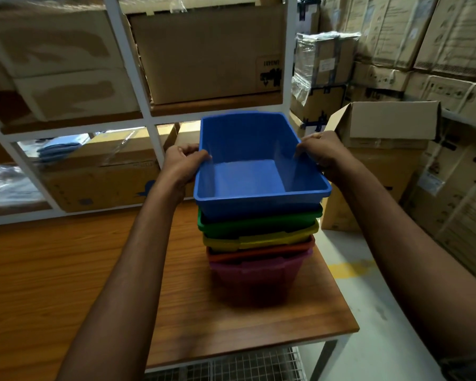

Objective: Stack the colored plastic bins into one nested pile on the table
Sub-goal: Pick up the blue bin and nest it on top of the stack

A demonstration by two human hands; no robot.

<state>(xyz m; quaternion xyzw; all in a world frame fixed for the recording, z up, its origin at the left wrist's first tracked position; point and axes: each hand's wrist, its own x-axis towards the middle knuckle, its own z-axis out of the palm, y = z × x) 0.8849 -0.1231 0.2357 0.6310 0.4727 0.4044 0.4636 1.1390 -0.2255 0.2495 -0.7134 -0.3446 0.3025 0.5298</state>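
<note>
Arms stretched forward, my left hand (183, 160) pinched the blue bin (248, 174) by its rim at nine o'clock, my right hand (320, 151) pinched it at three, bin topping the nested pile (259, 259), toward three o'clock on the table (66, 270).

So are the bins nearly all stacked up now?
Nearly. Done: the purple bin, orange bin, yellow bin and green bin sit nested in one pile on the table. In hand: the left hand and right hand grip the blue bin by its side rims, on top of the green one; whether it is fully down is unclear. Left: settle it and let go. No other loose bin shows.
</note>
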